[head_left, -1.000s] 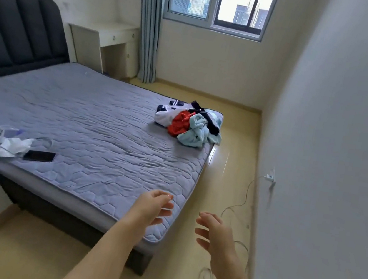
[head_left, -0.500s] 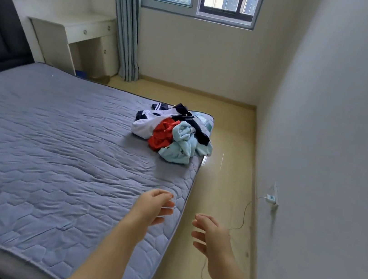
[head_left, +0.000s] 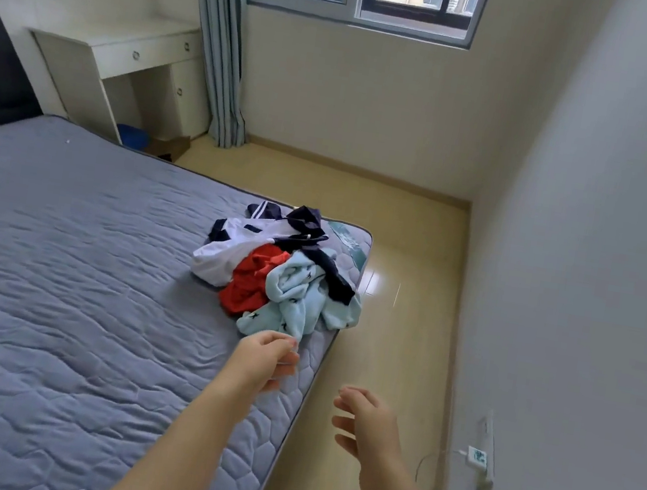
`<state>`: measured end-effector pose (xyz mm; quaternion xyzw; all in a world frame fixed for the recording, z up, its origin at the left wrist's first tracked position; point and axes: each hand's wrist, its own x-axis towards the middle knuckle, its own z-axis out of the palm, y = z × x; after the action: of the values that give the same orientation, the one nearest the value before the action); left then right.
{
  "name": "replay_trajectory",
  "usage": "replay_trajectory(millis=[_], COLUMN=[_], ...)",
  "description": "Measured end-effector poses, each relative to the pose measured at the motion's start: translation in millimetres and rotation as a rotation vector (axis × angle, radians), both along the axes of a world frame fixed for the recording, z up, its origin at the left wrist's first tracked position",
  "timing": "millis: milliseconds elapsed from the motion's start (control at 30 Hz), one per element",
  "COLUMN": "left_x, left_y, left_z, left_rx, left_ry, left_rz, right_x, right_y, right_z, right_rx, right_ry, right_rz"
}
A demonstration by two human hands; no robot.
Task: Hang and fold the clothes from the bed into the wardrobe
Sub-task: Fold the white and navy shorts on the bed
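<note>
Approach step: my left hand [head_left: 267,358] and right hand [head_left: 366,423] hover empty, fingers [head_left: 349,396] loosely spread; next I grip the clothes pile [head_left: 283,276] at 12 o'clock.

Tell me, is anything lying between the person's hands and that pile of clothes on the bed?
Nothing visible. Only bare mattress separates the left hand from the pile of clothes, its light blue garment nearest. The right hand is over the floor.

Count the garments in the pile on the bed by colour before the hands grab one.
White fabric garment with navy trim: 1
Red crumpled garment: 1
Light blue fleece garment with small dark figures: 1
Dark navy garment: 1, possibly more; too tangled to separate
Total: 4 at least
</note>
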<state>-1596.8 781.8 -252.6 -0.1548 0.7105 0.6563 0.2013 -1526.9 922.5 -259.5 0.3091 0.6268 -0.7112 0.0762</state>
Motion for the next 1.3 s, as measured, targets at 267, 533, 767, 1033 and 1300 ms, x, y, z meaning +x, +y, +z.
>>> replay_trajectory(millis=[267,533,767,1033,1300], left_x=[-153.6,-328.3,-414.2,-517.4,-614.3], left_y=[31.7,42.4,41.0,54.4,89.9], left_z=[-17.1,-8.9,-39.5,-99.9,-161.4], left_rx=[0.01,0.024,-0.028,-0.04,-0.094], left_ry=[0.009,-0.023,-0.133,-0.278,-0.501], left_rz=[0.064,0.101,0.161,0.384,0.496], right_x=[-163.9,-353.8,-454.8,-588.4,-707.1], right_y=[42.6,59.5,62.5,82.8,103.9], right_z=[-20.0,-9.0,-32.4,-76.0,-139.4], right_rx=[0.04,0.103,0.092,0.086,0.078], right_ry=[-0.022,-0.021,-0.156,-0.271,-0.459], right_rz=[0.051,0.127,0.234,0.416,0.54])
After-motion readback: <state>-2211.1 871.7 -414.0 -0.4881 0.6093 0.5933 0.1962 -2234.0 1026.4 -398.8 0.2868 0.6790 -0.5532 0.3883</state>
